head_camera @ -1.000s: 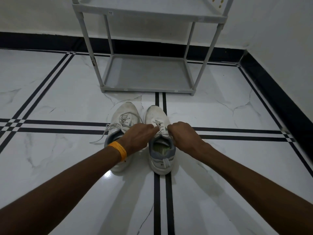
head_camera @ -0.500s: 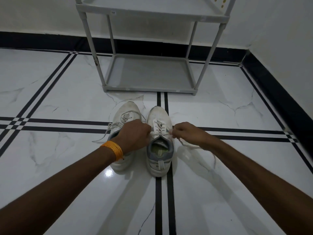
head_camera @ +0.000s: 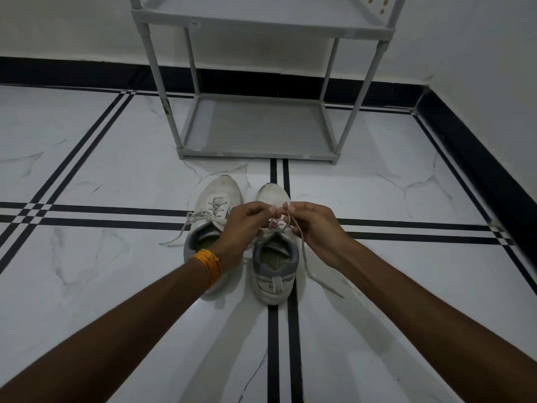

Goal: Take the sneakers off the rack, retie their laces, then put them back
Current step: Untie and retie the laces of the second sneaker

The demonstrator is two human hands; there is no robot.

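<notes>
both sneakers sit side by side on the floor [head_camera: 87, 175] just in front of the rack [head_camera: 261, 132], toes toward it. your left hand [head_camera: 247, 228] and right hand [head_camera: 315, 228] hover over the right sneaker [head_camera: 274, 257], each grip pinched shut on a strand of its lace [head_camera: 303, 251]; one end trails onto the tiles beside the shoe. keep the strands taut and even, cross them low near the eyelets, and make the loops equal so the bow sits flat. the left sneaker [head_camera: 213, 210] looks loosely laced, its ends splayed out; it likely needs tying next.
</notes>
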